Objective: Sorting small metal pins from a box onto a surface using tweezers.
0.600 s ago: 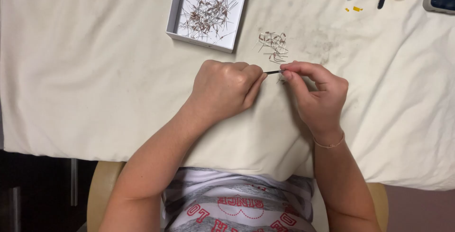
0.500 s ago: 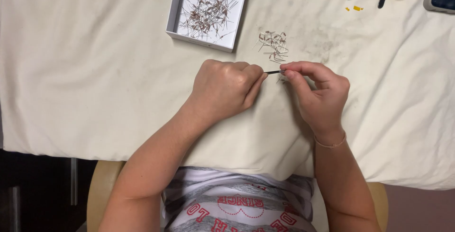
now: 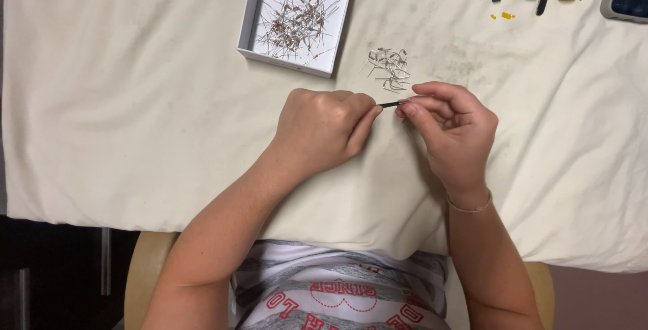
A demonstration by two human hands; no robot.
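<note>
A cream cloth point(image 3: 135, 100) covers our table; at centre frame, our left hand point(image 3: 324, 127) is fisted around a thin dark tool point(image 3: 391, 104), while our right hand point(image 3: 452, 127) pinches its tip; a small pile of wire-legged parts point(image 3: 390, 68) lies just above; a white box point(image 3: 253, 16) holds more at upper centre.

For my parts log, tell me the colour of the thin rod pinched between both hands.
Black: the thin rod shows dark against the cream cloth, in the head view.

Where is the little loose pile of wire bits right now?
The loose pile lies on the white cloth, right of the white box and just beyond the right hand.
</note>
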